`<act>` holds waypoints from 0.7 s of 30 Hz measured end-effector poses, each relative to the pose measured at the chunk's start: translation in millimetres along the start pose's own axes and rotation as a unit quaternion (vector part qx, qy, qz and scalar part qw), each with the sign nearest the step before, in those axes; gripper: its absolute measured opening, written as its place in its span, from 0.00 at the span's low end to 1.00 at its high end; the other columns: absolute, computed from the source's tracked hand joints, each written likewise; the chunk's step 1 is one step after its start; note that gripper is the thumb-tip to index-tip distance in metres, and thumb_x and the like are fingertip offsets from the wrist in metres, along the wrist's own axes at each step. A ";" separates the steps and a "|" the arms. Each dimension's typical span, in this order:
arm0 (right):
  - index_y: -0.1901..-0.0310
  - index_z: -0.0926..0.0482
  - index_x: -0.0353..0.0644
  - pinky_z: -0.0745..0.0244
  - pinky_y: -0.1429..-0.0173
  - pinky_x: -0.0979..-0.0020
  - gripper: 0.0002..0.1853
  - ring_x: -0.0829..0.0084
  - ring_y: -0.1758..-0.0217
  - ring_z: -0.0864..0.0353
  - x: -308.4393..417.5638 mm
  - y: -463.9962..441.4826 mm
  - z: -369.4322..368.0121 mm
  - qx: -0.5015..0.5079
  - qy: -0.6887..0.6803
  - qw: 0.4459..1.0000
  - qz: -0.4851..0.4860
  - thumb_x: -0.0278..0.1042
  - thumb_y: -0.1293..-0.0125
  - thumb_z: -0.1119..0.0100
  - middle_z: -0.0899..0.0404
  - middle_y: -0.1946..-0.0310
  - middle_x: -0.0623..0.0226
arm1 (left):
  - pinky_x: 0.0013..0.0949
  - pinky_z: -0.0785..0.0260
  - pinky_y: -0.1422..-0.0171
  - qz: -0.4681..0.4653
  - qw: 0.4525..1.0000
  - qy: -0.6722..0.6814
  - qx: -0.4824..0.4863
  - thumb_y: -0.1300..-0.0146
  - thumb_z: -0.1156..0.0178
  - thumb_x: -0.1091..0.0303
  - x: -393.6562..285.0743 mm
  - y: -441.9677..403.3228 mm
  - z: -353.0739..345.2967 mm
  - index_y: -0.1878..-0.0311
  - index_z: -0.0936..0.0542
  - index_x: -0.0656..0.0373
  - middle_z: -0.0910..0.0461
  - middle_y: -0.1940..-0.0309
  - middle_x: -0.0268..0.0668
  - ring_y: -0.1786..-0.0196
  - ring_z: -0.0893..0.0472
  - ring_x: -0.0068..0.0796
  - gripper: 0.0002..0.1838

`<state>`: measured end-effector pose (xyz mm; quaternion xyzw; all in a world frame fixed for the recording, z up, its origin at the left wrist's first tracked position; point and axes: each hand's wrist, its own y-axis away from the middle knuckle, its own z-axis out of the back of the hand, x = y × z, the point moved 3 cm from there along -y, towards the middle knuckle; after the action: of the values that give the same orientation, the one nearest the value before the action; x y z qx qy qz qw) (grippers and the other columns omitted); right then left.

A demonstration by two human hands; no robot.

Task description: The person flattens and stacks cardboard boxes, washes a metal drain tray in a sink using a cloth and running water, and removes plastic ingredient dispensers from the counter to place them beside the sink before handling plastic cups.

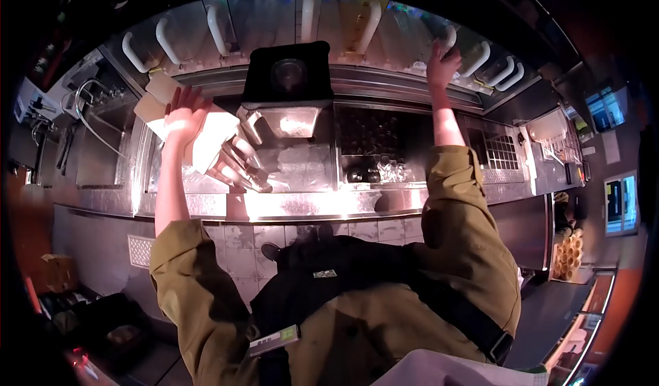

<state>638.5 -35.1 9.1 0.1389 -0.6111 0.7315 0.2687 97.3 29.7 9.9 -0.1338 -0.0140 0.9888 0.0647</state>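
My left hand (187,117) lies with its fingers spread on a pale, flat-sided stack (214,137) at the left of the metal counter. Below that stack several shiny cylindrical pieces (240,163) lean together. At the upper right my right hand (443,63) is closed round a white curved handle (449,37), one of a row along the back. Other white handles (215,29) stand to its left and right. Between my hands sits a black box-shaped holder (288,73) with a lit metal container (292,121) in front of it.
A sink (99,145) with a coiled hose tap is at the far left. A dark recessed bin (377,142) holds shiny items. A metal grid (500,151) lies right of my right forearm. The counter's bright front edge (309,206) runs before my body. Tan cups (568,257) are at the lower right.
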 end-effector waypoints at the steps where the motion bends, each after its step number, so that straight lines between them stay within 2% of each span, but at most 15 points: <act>1: 0.59 0.32 0.34 0.34 0.56 0.60 0.24 0.51 0.62 0.28 31.2 6.6 22.8 -0.035 -0.058 0.996 0.057 0.50 0.46 0.47 0.27 0.67 0.48 | 0.38 0.61 0.34 -0.017 0.999 -0.040 -0.015 0.44 0.58 0.44 7.7 -9.2 -9.1 0.42 0.37 0.44 0.46 0.38 0.30 0.34 0.51 0.30 0.27; 4: 0.64 0.27 0.35 0.32 0.61 0.65 0.19 0.61 0.65 0.26 80.0 34.1 15.9 0.194 -0.251 0.948 0.001 0.46 0.45 0.47 0.24 0.69 0.57 | 0.38 0.62 0.33 -0.142 0.975 -0.138 -0.096 0.44 0.58 0.44 47.1 -42.7 -52.5 0.42 0.37 0.43 0.47 0.38 0.30 0.34 0.52 0.29 0.27; 6: 0.69 0.28 0.35 0.31 0.67 0.67 0.17 0.62 0.74 0.26 113.7 33.0 -5.5 0.254 -0.235 0.936 0.062 0.45 0.44 0.47 0.26 0.77 0.58 | 0.39 0.63 0.33 -0.119 0.980 -0.137 -0.080 0.45 0.57 0.43 44.0 -37.7 -50.3 0.42 0.37 0.44 0.47 0.37 0.29 0.34 0.53 0.28 0.28; 7: 0.71 0.28 0.35 0.31 0.70 0.68 0.16 0.63 0.78 0.27 130.0 30.8 -19.3 0.282 -0.227 0.927 0.095 0.44 0.44 0.47 0.26 0.81 0.59 | 0.39 0.63 0.33 -0.080 0.990 -0.100 -0.061 0.45 0.57 0.44 23.0 -19.4 -27.1 0.42 0.37 0.44 0.47 0.37 0.29 0.34 0.52 0.28 0.28; 8: 0.74 0.28 0.35 0.31 0.71 0.68 0.17 0.66 0.79 0.27 138.5 28.3 -32.7 0.305 -0.310 0.900 -0.021 0.44 0.44 0.47 0.27 0.83 0.59 | 0.39 0.63 0.33 -0.041 0.996 -0.061 -0.043 0.45 0.57 0.44 8.8 -6.3 -12.0 0.42 0.37 0.44 0.47 0.38 0.28 0.34 0.52 0.28 0.28; 10: 0.78 0.30 0.34 0.33 0.75 0.70 0.19 0.72 0.82 0.28 152.7 29.9 -60.4 0.335 -0.448 0.789 -0.253 0.45 0.44 0.47 0.27 0.85 0.60 | 0.39 0.63 0.33 -0.033 0.997 -0.051 -0.046 0.45 0.56 0.44 7.7 -5.4 -10.7 0.42 0.36 0.44 0.47 0.37 0.27 0.34 0.52 0.28 0.28; 11: 0.86 0.33 0.37 0.36 0.81 0.70 0.21 0.75 0.87 0.31 155.6 29.6 -68.3 0.266 -0.446 0.821 -0.239 0.45 0.43 0.49 0.29 0.88 0.62 | 0.38 0.64 0.33 -0.022 0.998 -0.036 -0.046 0.46 0.56 0.44 6.5 -3.4 -8.4 0.42 0.36 0.43 0.47 0.37 0.26 0.34 0.52 0.27 0.28; 14: 0.89 0.35 0.38 0.42 0.85 0.71 0.22 0.75 0.89 0.34 144.9 25.3 -88.5 0.215 -0.374 0.885 -0.173 0.43 0.43 0.49 0.31 0.89 0.64 | 0.38 0.64 0.32 -0.020 0.998 -0.023 -0.048 0.46 0.56 0.44 5.9 -0.7 -4.9 0.42 0.37 0.43 0.47 0.37 0.26 0.34 0.53 0.26 0.28; 15: 0.90 0.35 0.38 0.43 0.85 0.73 0.22 0.77 0.90 0.36 105.2 13.4 -128.6 0.185 -0.250 0.945 -0.096 0.41 0.44 0.49 0.34 0.91 0.68 | 0.37 0.66 0.32 -0.021 0.999 -0.021 -0.042 0.46 0.56 0.43 5.6 -0.7 -4.8 0.42 0.37 0.44 0.48 0.37 0.26 0.34 0.54 0.26 0.29; 18: 0.89 0.37 0.42 0.46 0.89 0.74 0.21 0.77 0.94 0.40 184.4 30.0 -20.5 0.226 -0.399 0.872 -0.174 0.44 0.43 0.50 0.39 0.94 0.69 | 0.37 0.66 0.32 -0.019 0.998 -0.017 -0.052 0.45 0.57 0.43 4.7 0.9 -3.3 0.42 0.37 0.46 0.48 0.37 0.27 0.33 0.54 0.26 0.29; 21: 0.89 0.37 0.42 0.45 0.89 0.74 0.22 0.78 0.94 0.41 154.6 45.7 -22.5 0.180 -0.385 0.882 -0.203 0.45 0.44 0.49 0.40 0.94 0.70 | 0.37 0.61 0.33 -0.039 0.993 -0.019 -0.110 0.45 0.54 0.47 5.3 3.5 -6.5 0.45 0.32 0.48 0.43 0.39 0.30 0.35 0.50 0.29 0.25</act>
<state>489.3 16.3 49.1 0.5765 -0.4825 0.6474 0.1250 93.6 27.0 2.1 -0.1210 -0.1294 0.9802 0.0879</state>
